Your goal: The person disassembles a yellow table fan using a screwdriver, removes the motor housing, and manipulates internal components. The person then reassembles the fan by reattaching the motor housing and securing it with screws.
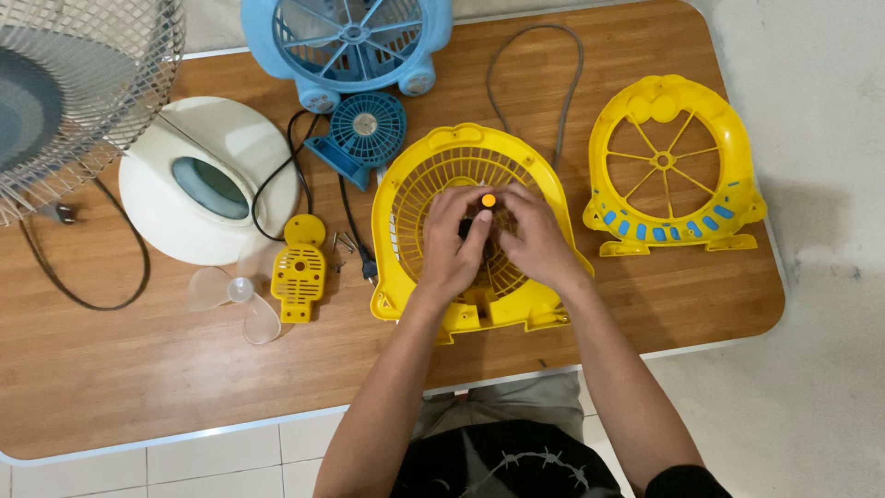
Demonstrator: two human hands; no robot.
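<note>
Both my hands meet at the yellow fan housing (pixel 415 184) centre. My left hand (pixel 452 244) and right hand (pixel 535 242) pinch narrow around a small dark part, maybe the motor, under an orange knob (pixel 488 199). Yellow front grille (pixel 728 148) sits at 3 o'clock.

A wooden tabletop (pixel 138 369) with rounded corners and a pale rim carries scattered fan parts. Near the front edge, at the middle, lies a yellow fan housing (pixel 417 184). Toward the right edge rests a yellow front grille (pixel 670 166). At the back edge sits a blue fan guard (pixel 348 41), with a small blue motor fan (pixel 365 132) before it. Leftward lie a white domed base (pixel 198 180), a clear propeller blade (pixel 235 297), a yellow cover plate (pixel 300 267) and black cords (pixel 88 295).
</note>
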